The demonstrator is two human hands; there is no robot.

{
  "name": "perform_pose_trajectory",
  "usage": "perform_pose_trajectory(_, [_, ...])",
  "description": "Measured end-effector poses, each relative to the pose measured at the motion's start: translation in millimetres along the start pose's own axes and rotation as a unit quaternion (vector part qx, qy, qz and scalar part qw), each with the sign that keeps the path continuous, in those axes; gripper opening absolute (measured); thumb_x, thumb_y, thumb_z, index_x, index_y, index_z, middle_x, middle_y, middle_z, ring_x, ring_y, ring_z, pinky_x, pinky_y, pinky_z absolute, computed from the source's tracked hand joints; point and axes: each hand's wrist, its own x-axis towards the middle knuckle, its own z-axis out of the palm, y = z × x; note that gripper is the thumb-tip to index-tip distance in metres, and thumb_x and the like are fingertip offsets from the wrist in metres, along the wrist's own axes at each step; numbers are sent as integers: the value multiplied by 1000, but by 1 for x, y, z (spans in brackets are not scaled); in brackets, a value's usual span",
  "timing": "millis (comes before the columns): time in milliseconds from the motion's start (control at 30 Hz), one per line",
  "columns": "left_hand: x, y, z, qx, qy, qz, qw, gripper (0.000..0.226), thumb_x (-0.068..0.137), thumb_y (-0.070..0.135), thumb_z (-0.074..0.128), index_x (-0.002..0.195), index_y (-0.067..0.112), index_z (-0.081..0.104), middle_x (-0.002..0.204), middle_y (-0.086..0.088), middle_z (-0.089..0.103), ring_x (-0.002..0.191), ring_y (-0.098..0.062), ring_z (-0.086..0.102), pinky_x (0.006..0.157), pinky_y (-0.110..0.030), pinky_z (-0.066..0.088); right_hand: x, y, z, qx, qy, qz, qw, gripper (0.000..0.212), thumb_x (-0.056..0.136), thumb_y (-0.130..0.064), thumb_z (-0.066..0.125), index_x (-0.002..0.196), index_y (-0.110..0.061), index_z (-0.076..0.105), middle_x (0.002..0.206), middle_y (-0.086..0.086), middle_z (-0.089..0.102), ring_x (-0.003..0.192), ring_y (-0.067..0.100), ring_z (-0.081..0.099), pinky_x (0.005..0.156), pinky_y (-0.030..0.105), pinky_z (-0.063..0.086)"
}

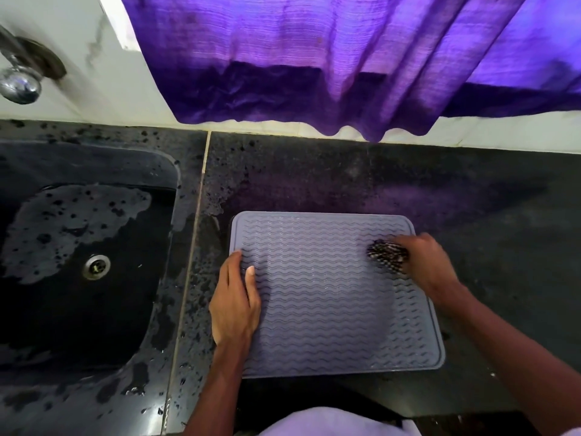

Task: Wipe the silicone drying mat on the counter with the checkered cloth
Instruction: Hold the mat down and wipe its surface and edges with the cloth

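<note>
Counter (pixel 478 215) mat (pixel 320 313): hands (pixel 234 298) (pixel 431 266) flat, around cloth (pixel 387 256)

head view, steeply downward, close over counter (pixel 471 199)

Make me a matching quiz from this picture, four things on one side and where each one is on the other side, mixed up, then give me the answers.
Things:
1. drying mat
2. checkered cloth
3. sink
4. curtain

Places:
A. hangs, purple, above the back edge of the counter
B. bunched in the right hand, on the mat's far right part
C. left of the mat, wet
D. flat on the counter, under the left hand

Pairs: 1-D, 2-B, 3-C, 4-A
</note>
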Motion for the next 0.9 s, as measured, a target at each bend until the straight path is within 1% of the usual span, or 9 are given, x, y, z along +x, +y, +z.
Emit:
perform_pose_trajectory(100, [0,0,-1,10,-3,13,1000,58,101,50,25,137,12,51,142,-4,54,119,-28,61,83,-38,53,2,19,-10,-11,-7,56,998,25,82,-22,74,106,-28,73,90,10,75,87,29,71,73,40,57])
perform_pose_trajectory(200, [-1,1,0,38,-12,18,999,60,100,52,25,138,14,53,146,0,51,123,-23,59,85,-36,53,5,18,-18,-35,-5,86,996,8,83,-23,72,91,-22,75,76,17,68,79,37,68,68,41,55])
perform_pose_trajectory(267, [-1,1,2,73,-21,27,997,61,100,53,27,136,14,57,148,1,50,126,-20,57,87,-36,54,8,-1,-19,-32,6,52,998,6,77,-13,72,80,-18,72,68,15,66,74,34,68,66,38,55])
perform_pose_trajectory(333, [-2,0,3,113,-21,59,992,57,100,50,33,133,12,62,146,-2,53,127,-21,57,91,-35,55,13,-34,-15,13,30,-14,999,8,72,-17,79,78,-19,73,65,9,68,68,21,68,61,25,45])
perform_pose_trajectory(400, [-2,-1,5,147,-22,98,984,57,101,47,37,135,9,61,146,-6,54,131,-22,54,101,-35,52,24,-75,-4,37,39,-75,996,18,72,-18,80,88,-23,76,73,2,74,73,19,67,65,24,41])
perform_pose_trajectory(500, [-2,-3,8,195,-32,136,971,62,101,48,34,142,6,53,151,-6,48,143,-20,42,113,-35,39,42,-134,24,52,27,-128,990,42,75,-16,77,114,-30,67,102,-4,74,92,22,60,85,33,49])
perform_pose_trajectory(633, [-1,-5,11,222,-34,137,965,61,101,45,34,142,4,52,150,-8,48,143,-17,40,117,-30,30,47,-192,56,-3,21,-215,976,45,82,-8,64,123,-27,60,119,-4,68,103,22,50,89,38,46])
perform_pose_trajectory(733, [0,-7,12,223,-32,135,965,59,100,43,38,142,5,51,151,-7,48,144,-15,40,117,-30,32,47,-192,62,-24,34,-221,974,48,87,-4,55,129,-27,58,124,-1,63,112,27,46,90,40,44])
perform_pose_trajectory(900, [-1,-8,14,204,-12,139,969,58,99,43,41,142,6,53,150,-3,48,142,-15,42,115,-32,37,48,-138,53,-17,25,-190,981,53,81,-6,67,127,-30,60,122,-5,64,108,25,47,90,38,43])
